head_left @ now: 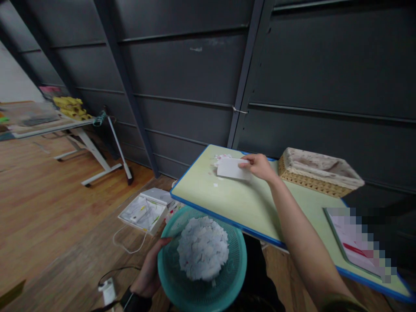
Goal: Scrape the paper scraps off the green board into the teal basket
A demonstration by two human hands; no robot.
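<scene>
My right hand (258, 166) grips a white card (232, 168) by its right end, over the far part of the yellow-green tabletop (240, 203). Small white paper scraps (222, 156) lie just behind the card, and a single scrap (215, 185) rests nearer the front. Below the table's front edge, my left hand (151, 266) is closed on the left rim of a teal plastic basket (239, 281). A heap of white paper bits (203, 248) fills the middle of that basket. A dark watch band (134, 300) circles my left wrist.
A cloth-lined wicker basket (316, 186) stands at the tabletop's back right, with a partly blurred-out flat item (351, 242) nearer. An open white box (144, 214) and a white plug adapter (108, 291) are on the floor at left. A dark panelled wall (185, 73) rises behind.
</scene>
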